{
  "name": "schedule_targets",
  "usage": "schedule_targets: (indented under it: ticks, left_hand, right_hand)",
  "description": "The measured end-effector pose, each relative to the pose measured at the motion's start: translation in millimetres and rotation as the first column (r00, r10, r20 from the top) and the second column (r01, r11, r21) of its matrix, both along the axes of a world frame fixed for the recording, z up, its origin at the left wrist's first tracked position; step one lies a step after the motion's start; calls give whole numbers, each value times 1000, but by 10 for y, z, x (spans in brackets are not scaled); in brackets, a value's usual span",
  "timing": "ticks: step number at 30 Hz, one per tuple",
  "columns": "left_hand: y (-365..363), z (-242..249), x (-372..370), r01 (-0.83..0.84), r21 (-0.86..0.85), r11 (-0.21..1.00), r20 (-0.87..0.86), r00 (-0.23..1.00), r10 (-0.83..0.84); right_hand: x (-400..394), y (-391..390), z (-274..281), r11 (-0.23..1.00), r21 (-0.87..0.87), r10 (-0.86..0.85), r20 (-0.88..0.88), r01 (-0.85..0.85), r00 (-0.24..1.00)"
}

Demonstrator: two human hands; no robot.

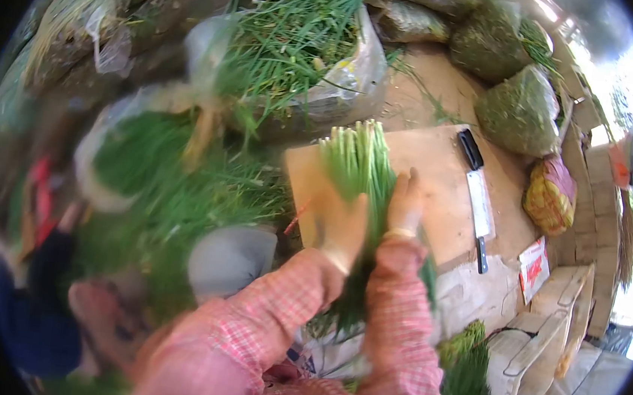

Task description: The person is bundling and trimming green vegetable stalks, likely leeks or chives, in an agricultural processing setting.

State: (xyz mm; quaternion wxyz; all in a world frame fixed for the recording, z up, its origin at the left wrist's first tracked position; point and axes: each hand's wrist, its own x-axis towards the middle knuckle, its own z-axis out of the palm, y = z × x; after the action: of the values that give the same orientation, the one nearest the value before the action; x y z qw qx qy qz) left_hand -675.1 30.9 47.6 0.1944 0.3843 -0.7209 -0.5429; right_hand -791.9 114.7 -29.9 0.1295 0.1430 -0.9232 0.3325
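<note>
A thick bunch of long green stalks that look like chives [363,153] lies on a wooden cutting board [439,174], its pale ends even at the far side and its leaves trailing back toward my body. My left hand [341,218] is at the bunch's left side, its fingers smeared by motion. Along the right side, my right hand [405,201] lies flat against the stalks with its fingers stretched forward. A cleaver [478,204] with a black handle rests on the board to the right. Just below it is the black handle of a second knife [481,255].
Left of the board are loose greens [197,179] and an open plastic bag of greens [291,52]. Filled bags [516,110] stand at back right, near a patterned bundle [550,195]. A wooden crate [537,345] is at right. Another person [35,316] sits at left.
</note>
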Motion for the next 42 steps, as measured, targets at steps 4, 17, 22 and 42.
schedule_targets:
  ticks: [4,17,22,42]
  left_hand:
    - [-107,-34,142,21,82,996,-79,997,-15]
    - [-719,-828,472,121,-426,897,329,944,29]
    - [-863,-847,539,474,-85,876,759,600,-251]
    - [-680,-553,253,300,575,761,-402,914,-56]
  right_hand:
    - [-54,321,-182,984,-132,-118,-2,116,993]
    - [-329,850,12,910,324,-376,376,260,847]
    - [-381,678,57,847,509,-397,417,152,817]
    - [-614,12,91,603,-727,195,533,328,823]
